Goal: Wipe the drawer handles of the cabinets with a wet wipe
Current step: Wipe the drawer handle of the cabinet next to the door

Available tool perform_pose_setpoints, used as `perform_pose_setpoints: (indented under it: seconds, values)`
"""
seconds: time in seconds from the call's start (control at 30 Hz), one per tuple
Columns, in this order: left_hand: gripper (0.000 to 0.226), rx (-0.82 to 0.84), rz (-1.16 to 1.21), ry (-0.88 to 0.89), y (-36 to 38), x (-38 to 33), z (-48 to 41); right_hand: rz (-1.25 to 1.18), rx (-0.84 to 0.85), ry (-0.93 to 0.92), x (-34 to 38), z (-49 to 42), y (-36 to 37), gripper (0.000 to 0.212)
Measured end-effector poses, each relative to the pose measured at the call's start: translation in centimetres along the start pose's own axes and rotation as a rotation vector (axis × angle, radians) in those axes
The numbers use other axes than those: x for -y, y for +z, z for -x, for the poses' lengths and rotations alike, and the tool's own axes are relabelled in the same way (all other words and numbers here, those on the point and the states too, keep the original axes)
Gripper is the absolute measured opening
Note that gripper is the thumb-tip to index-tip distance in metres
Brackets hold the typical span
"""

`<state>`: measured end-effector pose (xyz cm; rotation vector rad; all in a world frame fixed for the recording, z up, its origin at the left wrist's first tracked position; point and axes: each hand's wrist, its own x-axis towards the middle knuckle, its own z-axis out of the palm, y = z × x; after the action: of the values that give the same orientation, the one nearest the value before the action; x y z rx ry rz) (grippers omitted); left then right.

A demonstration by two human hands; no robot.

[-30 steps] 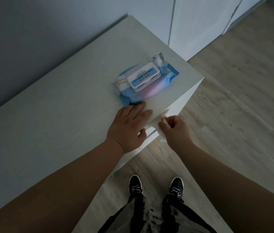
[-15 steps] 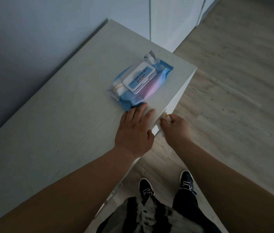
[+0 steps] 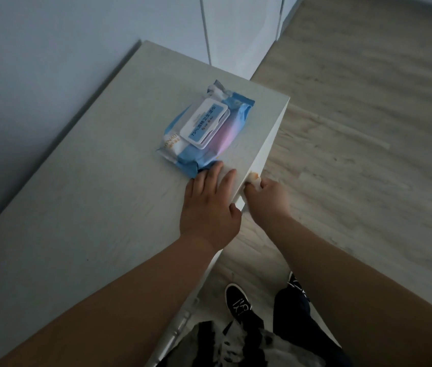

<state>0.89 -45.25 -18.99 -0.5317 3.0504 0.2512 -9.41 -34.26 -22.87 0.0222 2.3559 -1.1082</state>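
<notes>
— Hands first, please: how does the left hand lie?

— It lies flat on the top of the white cabinet, close to the front edge. The fingers are straight and hold nothing. The fingertips touch the near corner of the wet wipe pack, and the thumb hangs over the edge.

— And the right hand?

— It is just beside the left one, but in front of the cabinet, a little under the top edge. Its fingers are curled around a bunched white wet wipe and hold it against the cabinet front.

— Can you see the drawer handle there?

— No, the hand and the wipe cover that place, so I cannot tell if the wipe touches it.

— How does the pack lie?

— Flat on the cabinet top, near the right front corner. It is blue and white with a pink patch. Its white flip lid is closed and faces up.

— What is farther away?

— Below the arms, two black shoes with white laces stand on the wooden floor. A grey wall runs along the back of the cabinet. Past its far end stand tall white doors.
</notes>
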Motion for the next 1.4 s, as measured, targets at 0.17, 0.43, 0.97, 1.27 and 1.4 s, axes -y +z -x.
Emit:
perform_pose_setpoints:
  seconds: [0.17, 0.43, 0.97, 1.27, 1.4]
  values:
    - [0.073, -0.002, 0.007, -0.005, 0.0, 0.0, 0.1, -0.187, 0.011, 0.124, -0.7, 0.3, 0.9, 0.03]
    - [0.074, -0.003, -0.014, -0.004, 0.1, 0.0, 0.1, -0.319, 0.023, 0.095, -1.5, -1.2, 1.0, 0.033]
    - [0.074, -0.037, 0.013, -0.008, 0.1, -0.1, 0.1, -0.446, -0.064, 0.216, -1.2, -0.8, 2.4, 0.072]
    - [0.075, -0.054, 0.032, -0.006, 0.2, -0.1, 0.2, -0.276, 0.135, 0.064, -2.5, -3.0, -0.3, 0.047]
    - [0.076, -0.052, 0.01, -0.007, 0.1, -0.2, 0.2, 0.01, 0.14, -0.094, -1.0, -3.6, -1.7, 0.044]
